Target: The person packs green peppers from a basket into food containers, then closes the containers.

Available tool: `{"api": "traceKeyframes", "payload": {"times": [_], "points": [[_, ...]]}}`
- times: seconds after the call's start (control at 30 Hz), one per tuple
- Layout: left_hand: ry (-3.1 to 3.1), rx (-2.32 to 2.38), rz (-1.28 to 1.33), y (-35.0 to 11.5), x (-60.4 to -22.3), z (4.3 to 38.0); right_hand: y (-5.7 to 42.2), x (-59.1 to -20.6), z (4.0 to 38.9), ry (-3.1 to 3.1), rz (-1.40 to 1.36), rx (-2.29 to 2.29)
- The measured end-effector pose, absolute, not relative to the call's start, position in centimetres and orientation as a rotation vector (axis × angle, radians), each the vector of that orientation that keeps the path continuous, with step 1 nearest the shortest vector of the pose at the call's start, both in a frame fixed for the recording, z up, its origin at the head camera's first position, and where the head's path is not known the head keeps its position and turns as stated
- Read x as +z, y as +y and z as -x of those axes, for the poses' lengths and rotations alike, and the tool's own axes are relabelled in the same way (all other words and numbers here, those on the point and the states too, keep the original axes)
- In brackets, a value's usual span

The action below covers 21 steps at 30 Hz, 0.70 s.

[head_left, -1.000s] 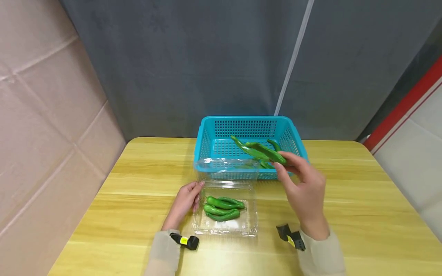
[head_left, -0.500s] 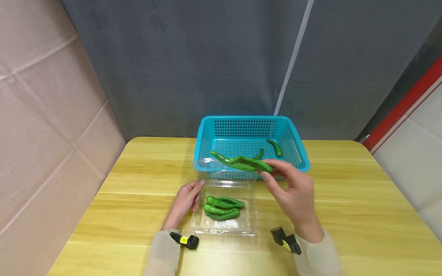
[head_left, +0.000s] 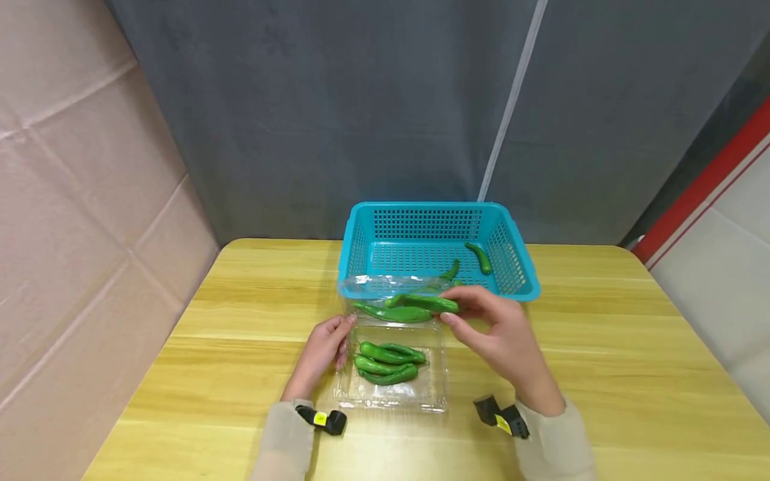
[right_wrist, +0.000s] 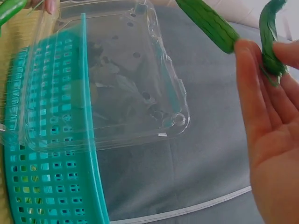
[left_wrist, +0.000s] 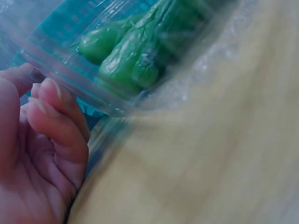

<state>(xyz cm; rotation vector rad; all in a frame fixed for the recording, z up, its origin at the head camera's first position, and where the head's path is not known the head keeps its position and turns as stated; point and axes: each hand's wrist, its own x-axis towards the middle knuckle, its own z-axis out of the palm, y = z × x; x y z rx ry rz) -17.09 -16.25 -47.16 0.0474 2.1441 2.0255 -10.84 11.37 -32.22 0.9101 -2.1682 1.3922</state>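
My right hand [head_left: 502, 341] pinches two green chili peppers between thumb and fingers, one pepper [head_left: 424, 303] overlapping the other pepper [head_left: 391, 312] in the head view. They are over the hinge side of a clear plastic clamshell container [head_left: 436, 394], whose lid [right_wrist: 121, 79] stands raised against the blue basket. In the right wrist view the two peppers [right_wrist: 210, 25] spread apart from the fingers. Several peppers [head_left: 388, 364] lie side by side in the container's base. At its left edge, near the hinge, my left hand [head_left: 321, 347] holds the container with curled fingers.
Behind the container stands a blue perforated basket [head_left: 430, 207] with a few green peppers [head_left: 478, 258] in its right part. Both are on a wooden table [head_left: 252, 321]. A grey curtain [head_left: 313, 120] hangs behind, and a pale quilted wall [head_left: 72, 220] rises at left.
My right hand has moved left and toward me with the two peppers, from over the basket to over the container's hinge. My left hand stays in place.
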Motion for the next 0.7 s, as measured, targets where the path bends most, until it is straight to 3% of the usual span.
{"api": "traceKeyframes", "payload": {"times": [0.7], "points": [[2.132,2.023,-0.039,-16.3,-47.1,17.1,10.7,-34.6,12.6,-2.679,-0.942,1.368]]}}
